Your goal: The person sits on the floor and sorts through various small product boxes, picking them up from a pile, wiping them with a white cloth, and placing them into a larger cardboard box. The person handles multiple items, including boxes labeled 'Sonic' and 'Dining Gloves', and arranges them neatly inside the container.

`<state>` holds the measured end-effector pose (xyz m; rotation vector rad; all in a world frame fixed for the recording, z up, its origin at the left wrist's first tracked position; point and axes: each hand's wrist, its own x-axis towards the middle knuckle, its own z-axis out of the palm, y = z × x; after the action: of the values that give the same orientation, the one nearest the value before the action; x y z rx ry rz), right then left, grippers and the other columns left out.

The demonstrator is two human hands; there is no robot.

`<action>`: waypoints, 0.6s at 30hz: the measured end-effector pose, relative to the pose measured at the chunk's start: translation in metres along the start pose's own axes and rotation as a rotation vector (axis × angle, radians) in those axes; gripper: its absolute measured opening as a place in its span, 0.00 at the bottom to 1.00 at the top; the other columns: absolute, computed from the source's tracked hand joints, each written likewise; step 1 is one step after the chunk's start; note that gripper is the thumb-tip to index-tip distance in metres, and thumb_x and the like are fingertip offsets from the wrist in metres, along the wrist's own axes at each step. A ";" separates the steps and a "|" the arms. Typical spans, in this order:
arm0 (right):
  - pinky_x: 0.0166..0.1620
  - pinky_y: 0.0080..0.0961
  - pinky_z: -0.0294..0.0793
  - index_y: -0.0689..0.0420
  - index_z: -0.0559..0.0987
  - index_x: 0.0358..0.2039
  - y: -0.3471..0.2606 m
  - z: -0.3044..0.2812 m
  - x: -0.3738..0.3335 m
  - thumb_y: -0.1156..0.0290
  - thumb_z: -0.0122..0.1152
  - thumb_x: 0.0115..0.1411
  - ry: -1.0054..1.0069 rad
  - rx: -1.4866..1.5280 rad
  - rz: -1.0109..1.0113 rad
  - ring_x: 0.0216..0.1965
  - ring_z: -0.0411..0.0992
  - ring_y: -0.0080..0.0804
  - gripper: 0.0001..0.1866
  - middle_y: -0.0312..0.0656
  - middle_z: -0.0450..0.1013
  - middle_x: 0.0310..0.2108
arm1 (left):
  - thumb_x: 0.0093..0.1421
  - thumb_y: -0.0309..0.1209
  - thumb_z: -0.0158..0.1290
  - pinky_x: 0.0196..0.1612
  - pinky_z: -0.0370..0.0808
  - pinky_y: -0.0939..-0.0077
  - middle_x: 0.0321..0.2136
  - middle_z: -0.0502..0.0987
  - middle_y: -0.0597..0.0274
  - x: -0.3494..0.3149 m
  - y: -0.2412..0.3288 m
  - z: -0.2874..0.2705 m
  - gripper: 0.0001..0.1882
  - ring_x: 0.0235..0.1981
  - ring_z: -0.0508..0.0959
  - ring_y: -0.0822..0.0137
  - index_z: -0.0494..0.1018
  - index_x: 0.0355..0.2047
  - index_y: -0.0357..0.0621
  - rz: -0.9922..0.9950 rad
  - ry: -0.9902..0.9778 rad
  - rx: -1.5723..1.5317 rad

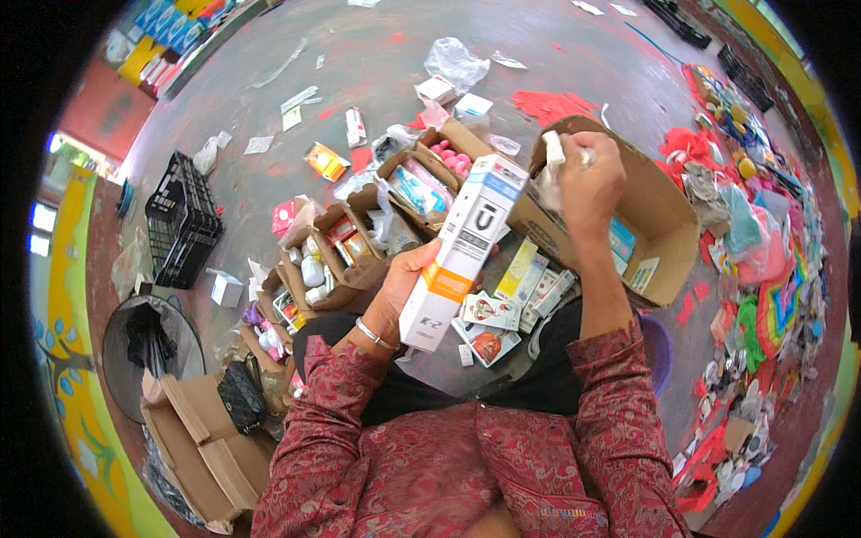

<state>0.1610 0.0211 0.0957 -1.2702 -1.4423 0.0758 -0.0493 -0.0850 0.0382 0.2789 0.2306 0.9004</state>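
My left hand (401, 289) is closed round the lower part of a long white carton (466, 238) with orange and blue bands, held tilted in front of me. Raised over a large open cardboard box (668, 242), my right hand (592, 184) has its fingers closed on a crumpled white piece (552, 160), whose kind I cannot make out. Inside that box lie a blue packet (621, 240) and a few pale pieces. Between my legs is a pile of small cartons, among them a yellow and white one (518, 273) and one with a red picture (489, 342).
Cardboard trays (363, 220) of small goods stand in a row at the left front. Farther left are a black plastic crate (184, 220) and a dark round bin (134, 345). Mixed bright litter (762, 260) covers the right side. A purple basin (659, 354) sits by my right elbow.
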 end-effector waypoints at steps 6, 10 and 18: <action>0.32 0.24 0.68 0.61 0.77 0.23 0.010 -0.015 0.006 0.69 0.61 0.48 -0.030 0.230 0.398 0.23 0.70 0.28 0.08 0.44 0.73 0.20 | 0.57 0.48 0.44 0.27 0.72 0.77 0.29 0.67 0.59 0.010 0.000 0.016 0.38 0.26 0.67 0.69 0.51 0.56 0.26 -0.035 -0.158 0.006; 0.31 0.23 0.68 0.61 0.76 0.24 -0.005 -0.016 0.004 0.70 0.61 0.48 -0.004 0.299 0.284 0.24 0.70 0.27 0.07 0.42 0.72 0.20 | 0.56 0.48 0.45 0.26 0.70 0.78 0.26 0.65 0.61 0.010 0.000 0.020 0.39 0.26 0.66 0.70 0.50 0.56 0.25 -0.101 -0.144 -0.095; 0.30 0.31 0.69 0.56 0.74 0.23 -0.034 -0.005 -0.012 0.75 0.58 0.47 -0.095 0.193 -0.334 0.26 0.69 0.38 0.03 0.40 0.70 0.24 | 0.58 0.46 0.42 0.34 0.75 0.68 0.48 0.68 0.48 0.016 -0.011 0.003 0.30 0.39 0.74 0.57 0.58 0.54 0.36 -0.002 0.171 0.030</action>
<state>0.1400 -0.0039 0.1123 -0.8674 -1.6694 0.0496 -0.0311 -0.0792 0.0361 0.2299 0.4025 0.9200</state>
